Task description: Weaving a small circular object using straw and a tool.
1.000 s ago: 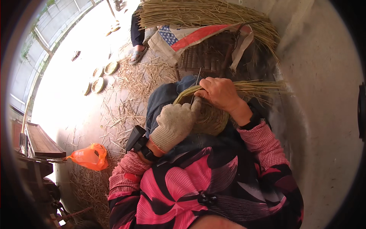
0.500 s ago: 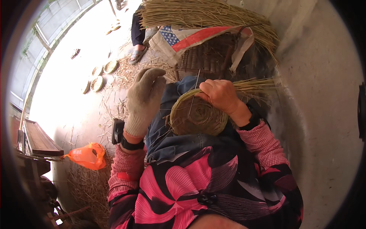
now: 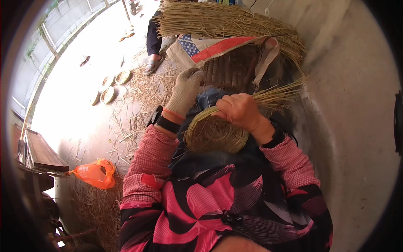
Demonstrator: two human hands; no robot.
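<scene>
A round coiled straw basket (image 3: 218,136) lies tilted on my lap, its opening facing me. My right hand (image 3: 241,110), bare, is closed on its upper rim, where a loose bundle of straw (image 3: 279,93) runs on to the right. My left hand (image 3: 187,86) wears a pale knitted glove and is raised just beyond the basket's upper left side. Its fingers pinch the upper end of a thin needle (image 3: 206,91) that slants down toward the rim. The needle's lower end is hard to make out.
Ahead stands a dark slatted chair (image 3: 228,69) draped with a printed sack (image 3: 218,47), under a big straw bundle (image 3: 226,20). A person's sandalled foot (image 3: 153,65) is beside it. Small baskets (image 3: 108,94) and an orange bag (image 3: 97,173) lie left; a wall (image 3: 352,105) rises right.
My gloved left hand has moved right and closed on the needle, which stood free in the rim before. The basket has tipped slightly; my right hand keeps its hold.
</scene>
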